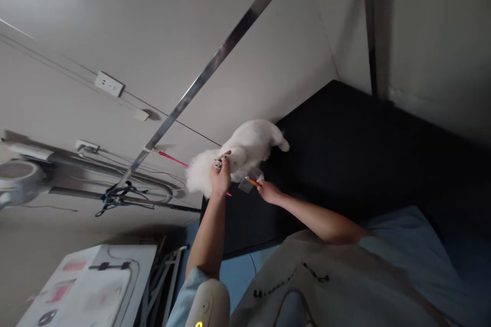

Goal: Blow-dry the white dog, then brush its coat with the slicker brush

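Observation:
A fluffy white dog (251, 138) is on the black table (337, 148), its head (198, 169) toward the left and a hind foot stretched to the right. My left hand (220, 176) is closed in front of the dog's head and chest. A small black-and-silver thing shows at its fingers, too small to name; what else it grips is hidden. My right hand (268, 192) is closed around the orange handle of a slicker brush (247, 184). The flat brush head is beside the dog's legs; whether it touches the fur I cannot tell.
A red strap (172, 158) runs from the slanted metal bar (203, 76) to the dog's neck area. Leads (120, 196) hang on the lower rail. A dryer (21, 179) with a hose is on the left, above a white cabinet (95, 286). The wall stands behind the table.

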`<act>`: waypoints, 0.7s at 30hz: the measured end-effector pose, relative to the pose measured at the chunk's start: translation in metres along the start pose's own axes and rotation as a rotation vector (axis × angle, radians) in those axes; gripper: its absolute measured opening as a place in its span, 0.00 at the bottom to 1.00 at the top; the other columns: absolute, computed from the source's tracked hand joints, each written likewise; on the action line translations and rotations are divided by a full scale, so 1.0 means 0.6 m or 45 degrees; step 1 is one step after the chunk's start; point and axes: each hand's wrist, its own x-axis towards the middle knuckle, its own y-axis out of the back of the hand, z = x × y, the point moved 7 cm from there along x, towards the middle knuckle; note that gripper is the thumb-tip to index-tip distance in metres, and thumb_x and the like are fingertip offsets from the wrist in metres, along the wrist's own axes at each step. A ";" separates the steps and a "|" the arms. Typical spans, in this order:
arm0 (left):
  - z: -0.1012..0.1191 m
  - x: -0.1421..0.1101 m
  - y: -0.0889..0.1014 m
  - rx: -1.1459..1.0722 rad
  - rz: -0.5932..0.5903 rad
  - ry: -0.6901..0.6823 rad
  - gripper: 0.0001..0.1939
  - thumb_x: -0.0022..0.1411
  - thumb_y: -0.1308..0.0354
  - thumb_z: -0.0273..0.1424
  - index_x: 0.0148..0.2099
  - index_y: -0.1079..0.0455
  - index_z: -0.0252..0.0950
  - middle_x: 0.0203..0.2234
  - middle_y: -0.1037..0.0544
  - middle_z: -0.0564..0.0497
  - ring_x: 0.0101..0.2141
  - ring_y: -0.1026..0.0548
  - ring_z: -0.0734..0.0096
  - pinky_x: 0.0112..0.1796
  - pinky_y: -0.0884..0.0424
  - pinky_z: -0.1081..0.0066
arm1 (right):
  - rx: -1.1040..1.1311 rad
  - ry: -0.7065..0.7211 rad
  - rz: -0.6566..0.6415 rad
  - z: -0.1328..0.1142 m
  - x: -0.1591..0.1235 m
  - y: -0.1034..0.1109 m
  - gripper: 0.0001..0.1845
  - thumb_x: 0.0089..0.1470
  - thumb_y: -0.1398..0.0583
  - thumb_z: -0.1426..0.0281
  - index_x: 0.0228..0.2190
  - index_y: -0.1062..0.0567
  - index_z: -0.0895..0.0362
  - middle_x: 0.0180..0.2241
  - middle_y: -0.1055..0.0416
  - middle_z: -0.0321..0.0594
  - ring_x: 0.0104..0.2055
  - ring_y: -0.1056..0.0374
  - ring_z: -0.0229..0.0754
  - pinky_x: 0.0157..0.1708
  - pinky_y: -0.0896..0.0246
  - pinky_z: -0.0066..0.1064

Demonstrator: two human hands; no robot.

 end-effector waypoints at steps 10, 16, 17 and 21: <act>0.009 0.033 -0.036 -0.185 -0.097 0.138 0.29 0.60 0.47 0.50 0.40 0.20 0.28 0.30 0.20 0.44 0.30 0.24 0.67 0.32 0.30 0.72 | 0.075 -0.005 0.054 -0.022 -0.011 0.002 0.07 0.63 0.44 0.69 0.36 0.26 0.55 0.28 0.28 0.39 0.36 0.29 0.44 0.35 0.41 0.29; 0.032 0.063 -0.045 -0.250 -0.061 0.130 0.24 0.56 0.45 0.49 0.30 0.24 0.30 0.22 0.24 0.48 0.24 0.28 0.70 0.29 0.32 0.72 | 0.212 -0.023 -0.023 -0.059 0.006 0.018 0.09 0.62 0.44 0.72 0.29 0.28 0.57 0.20 0.30 0.35 0.24 0.32 0.38 0.26 0.41 0.26; 0.033 0.067 -0.043 -0.260 -0.043 0.149 0.24 0.55 0.45 0.49 0.29 0.25 0.31 0.21 0.24 0.48 0.24 0.29 0.70 0.28 0.33 0.72 | 0.235 -0.047 -0.080 -0.061 0.008 0.013 0.10 0.61 0.43 0.73 0.26 0.30 0.57 0.17 0.31 0.33 0.21 0.33 0.37 0.23 0.41 0.26; 0.029 0.084 -0.039 -0.288 -0.035 0.191 0.23 0.55 0.45 0.49 0.29 0.26 0.31 0.21 0.24 0.49 0.23 0.29 0.71 0.27 0.33 0.73 | 0.338 -0.040 -0.158 -0.079 0.016 0.013 0.09 0.63 0.43 0.73 0.28 0.31 0.57 0.21 0.27 0.33 0.22 0.31 0.34 0.24 0.39 0.22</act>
